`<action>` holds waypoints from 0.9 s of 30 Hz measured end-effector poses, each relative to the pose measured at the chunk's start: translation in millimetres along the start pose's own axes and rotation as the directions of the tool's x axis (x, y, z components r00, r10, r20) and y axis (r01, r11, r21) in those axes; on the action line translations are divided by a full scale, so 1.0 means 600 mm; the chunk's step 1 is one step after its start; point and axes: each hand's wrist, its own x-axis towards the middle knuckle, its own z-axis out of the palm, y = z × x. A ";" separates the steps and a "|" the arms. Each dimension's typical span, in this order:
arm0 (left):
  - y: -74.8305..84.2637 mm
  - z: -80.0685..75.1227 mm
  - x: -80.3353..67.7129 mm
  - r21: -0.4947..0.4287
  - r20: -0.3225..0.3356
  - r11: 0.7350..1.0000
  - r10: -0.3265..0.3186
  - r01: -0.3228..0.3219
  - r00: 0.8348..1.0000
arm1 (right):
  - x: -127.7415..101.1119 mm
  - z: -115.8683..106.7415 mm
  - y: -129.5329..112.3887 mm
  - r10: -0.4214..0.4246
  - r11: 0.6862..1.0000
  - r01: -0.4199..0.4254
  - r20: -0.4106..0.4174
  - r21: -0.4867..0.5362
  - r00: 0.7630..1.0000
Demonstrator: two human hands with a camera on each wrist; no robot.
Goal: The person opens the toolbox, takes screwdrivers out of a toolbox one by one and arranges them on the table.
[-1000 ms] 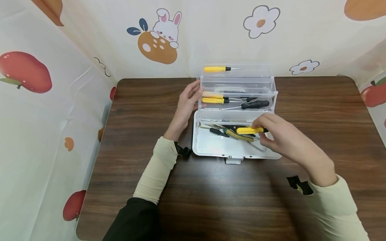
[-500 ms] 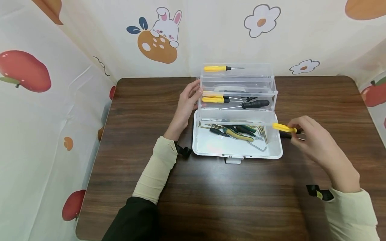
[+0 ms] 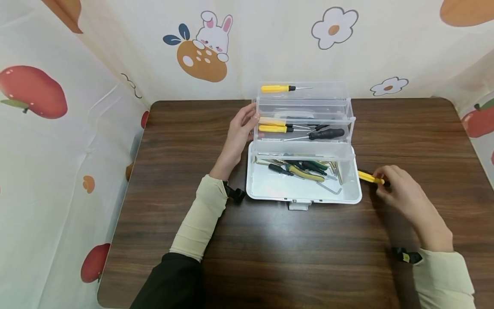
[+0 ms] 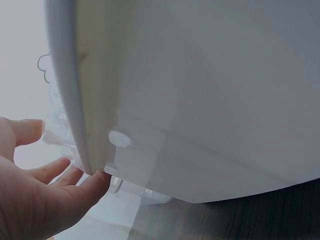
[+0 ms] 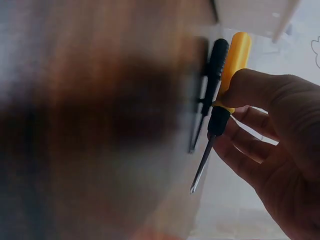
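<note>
Right hand [image 3: 405, 193] fingers [image 5: 250, 90] pinch yellow screwdriver [image 5: 231, 65]; left hand [image 3: 236, 139] fingers straight against toolbox [image 3: 305, 195] side.

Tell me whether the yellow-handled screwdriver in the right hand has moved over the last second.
Yes. The right hand carried the yellow-handled screwdriver out of the toolbox, rightward and down beside its right wall.

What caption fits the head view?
Right hand holds a yellow screwdriver beside the open toolbox; left hand touches its side.
</note>
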 end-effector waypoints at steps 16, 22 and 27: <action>0.001 0.001 -0.002 0.003 0.002 1.000 0.007 -0.007 1.000 | -0.002 0.006 -0.010 -0.020 1.000 0.020 -0.023 -0.022 1.000; -0.001 0.000 -0.001 0.008 0.002 1.000 0.010 -0.010 1.000 | 0.011 -0.016 -0.030 -0.051 0.998 0.049 -0.053 -0.039 0.997; -0.001 -0.001 -0.001 0.013 0.003 1.000 0.007 -0.007 1.000 | 0.036 -0.044 -0.066 -0.061 0.997 0.058 -0.056 -0.053 0.997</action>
